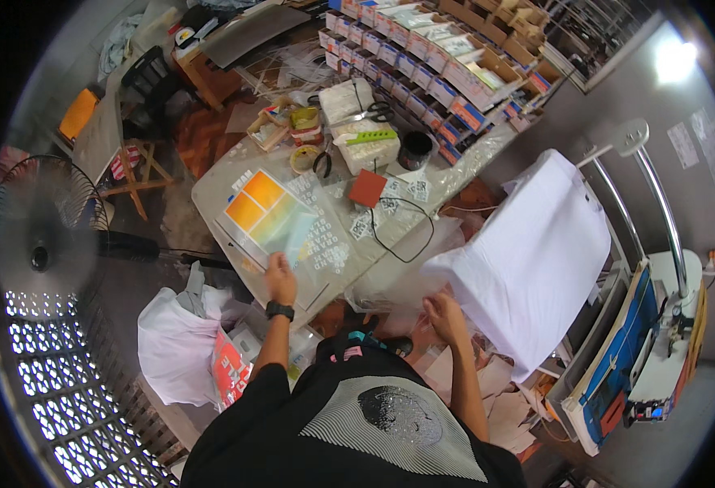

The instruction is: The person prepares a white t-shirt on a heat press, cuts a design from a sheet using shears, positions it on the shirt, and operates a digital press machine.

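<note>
My left hand [279, 281], a dark watch at its wrist, is closed at the lower edge of a printed film sheet [264, 207] with orange panels. The hand and the sheet's lower part are slightly blurred. Beside it lies a clear film with rows of pale lettering [329, 244], on the pale table [227, 167]. My right hand [445, 317] has its fingers curled, close to the lower left corner of a white cloth [528, 252] spread over a press. A smeared translucent film [398, 286] shows next to that hand; what the fingers hold is unclear.
On the table are a red-brown square block [367, 189] with a black cord, a dark cup [415, 150], scissors [380, 111] and small tubs. Rows of boxes [422, 61] line the back. A fan [44, 215] stands left, above a white bag [174, 346]. Chrome press bars [658, 207] rise at right.
</note>
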`<state>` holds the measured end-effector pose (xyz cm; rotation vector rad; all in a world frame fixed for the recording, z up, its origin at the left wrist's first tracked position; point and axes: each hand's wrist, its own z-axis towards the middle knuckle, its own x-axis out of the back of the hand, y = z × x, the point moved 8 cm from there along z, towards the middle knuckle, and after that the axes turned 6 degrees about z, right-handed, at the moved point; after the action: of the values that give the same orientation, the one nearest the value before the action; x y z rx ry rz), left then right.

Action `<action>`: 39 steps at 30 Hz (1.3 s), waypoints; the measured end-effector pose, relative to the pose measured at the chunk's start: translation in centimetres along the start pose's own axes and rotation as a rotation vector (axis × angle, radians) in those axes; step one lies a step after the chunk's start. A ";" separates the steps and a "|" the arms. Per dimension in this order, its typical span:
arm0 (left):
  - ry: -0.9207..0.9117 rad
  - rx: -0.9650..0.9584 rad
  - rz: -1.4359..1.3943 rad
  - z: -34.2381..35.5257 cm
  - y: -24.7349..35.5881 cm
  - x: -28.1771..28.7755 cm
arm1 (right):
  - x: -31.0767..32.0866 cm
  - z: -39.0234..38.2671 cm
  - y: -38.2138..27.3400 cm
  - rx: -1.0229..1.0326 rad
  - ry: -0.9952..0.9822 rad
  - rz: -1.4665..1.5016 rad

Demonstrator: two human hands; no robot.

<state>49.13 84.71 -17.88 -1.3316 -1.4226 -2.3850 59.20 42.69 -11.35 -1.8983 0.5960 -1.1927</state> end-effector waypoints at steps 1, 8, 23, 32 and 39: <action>0.095 0.097 -0.027 0.9 -0.9 2.2 | -0.3 2.3 -3.2 0.060 -0.002 0.011; 0.539 0.574 -0.710 -1.4 -10.3 12.7 | -1.3 23.5 -18.5 0.583 0.041 -0.169; 0.593 0.224 -0.562 -2.4 0.4 30.4 | -3.7 46.7 -20.5 0.576 -0.142 -1.085; 0.238 -0.173 -0.643 5.5 24.2 22.9 | 12.2 29.6 -17.4 0.645 0.225 -0.270; -0.678 -0.719 -0.504 -6.4 55.2 -6.7 | 23.4 -5.7 2.0 -0.052 0.518 0.673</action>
<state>73.84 46.01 14.18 -2.3698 -1.1097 -3.1389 64.60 22.29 0.51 -1.2368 1.4206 -1.1963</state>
